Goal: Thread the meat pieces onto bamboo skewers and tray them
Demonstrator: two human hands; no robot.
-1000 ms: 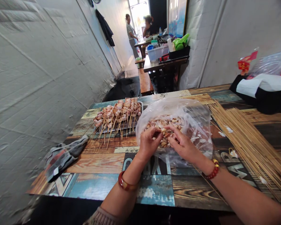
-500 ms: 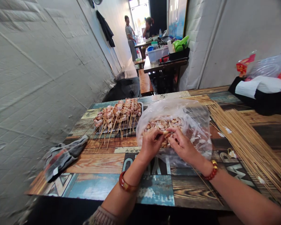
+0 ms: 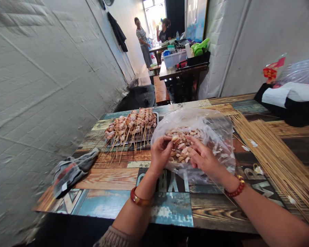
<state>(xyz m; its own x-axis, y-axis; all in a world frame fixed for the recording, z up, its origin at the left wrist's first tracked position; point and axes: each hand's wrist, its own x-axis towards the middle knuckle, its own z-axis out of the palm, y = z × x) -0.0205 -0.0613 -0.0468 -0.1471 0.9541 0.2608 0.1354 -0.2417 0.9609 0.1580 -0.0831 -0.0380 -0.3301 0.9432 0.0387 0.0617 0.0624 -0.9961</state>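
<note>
My left hand (image 3: pixel 161 152) is closed in a pinch on a small pale pinkish meat piece (image 3: pixel 174 139), above an open clear plastic bag (image 3: pixel 216 127). Beneath both hands, the bag holds a heap of similar raw meat pieces (image 3: pixel 181 156). To its right, my right hand (image 3: pixel 202 156) has its fingers closed around a thin bamboo skewer (image 3: pixel 222 192), whose rear end sticks out below the wrist. The skewer's tip is hidden by the fingers. Left of the bag, several loaded meat skewers (image 3: pixel 131 123) lie on a metal tray (image 3: pixel 157 118), sticks pointing towards me.
A pile of bare bamboo skewers (image 3: pixel 275 157) lies at the right. A grey cloth (image 3: pixel 74 171) rests at the table's left edge. A black bag (image 3: pixel 293 111) with white paper stands at back right. Two people (image 3: pixel 142 41) are beyond, near a cluttered table (image 3: pixel 184 70).
My hands have moved apart; the left one shifted slightly left and up with a meat piece. The skewer end below my right hand has moved up and left.
</note>
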